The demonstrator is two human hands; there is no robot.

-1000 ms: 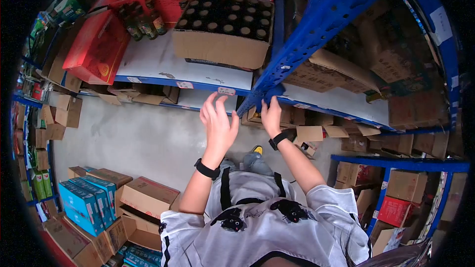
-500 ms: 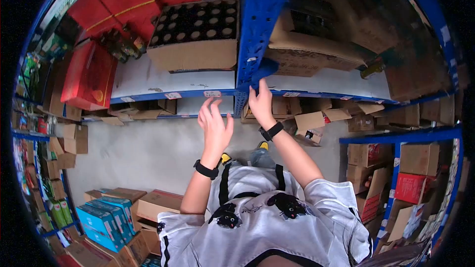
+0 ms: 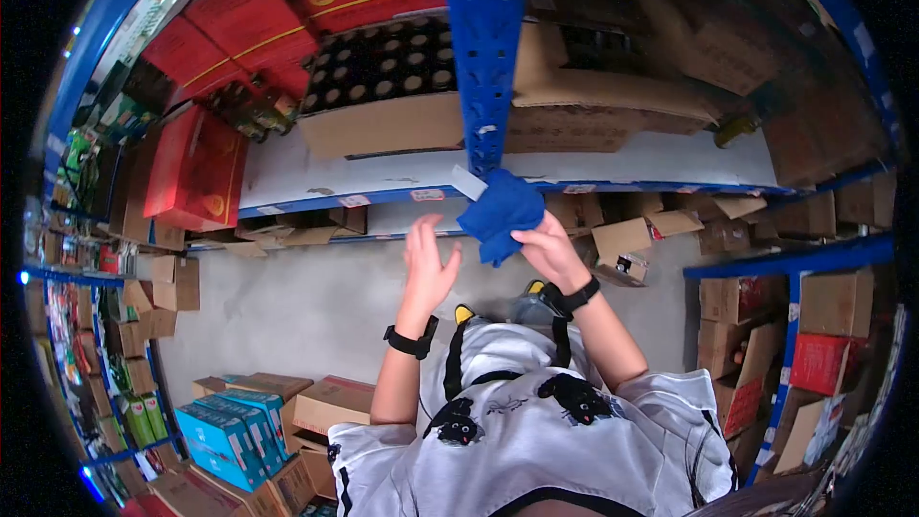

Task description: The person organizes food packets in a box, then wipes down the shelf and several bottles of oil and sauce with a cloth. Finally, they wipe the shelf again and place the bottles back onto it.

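A blue cloth (image 3: 504,213) with a white tag hangs from my right hand (image 3: 552,251), pinched between thumb and fingers. It is in front of the shelf edge, just below the blue upright post (image 3: 485,57). To its left, my left hand (image 3: 429,263) is raised with fingers apart and holds nothing. A small gap separates that hand from the cloth. Beyond the hands lies the white shelf board (image 3: 383,172), with a carton of dark capped bottles (image 3: 383,124) on it.
Red boxes (image 3: 196,168) and several green bottles stand at the shelf's left. On its right are open brown cartons (image 3: 593,96) and a lying bottle (image 3: 735,131). Cartons and blue boxes (image 3: 230,436) are stacked on the floor behind me at left. Another shelf (image 3: 795,263) is at right.
The cloth has come away from beside the post and moved toward me in my right hand, now spread out more. My left hand has shifted slightly right and closer to me.
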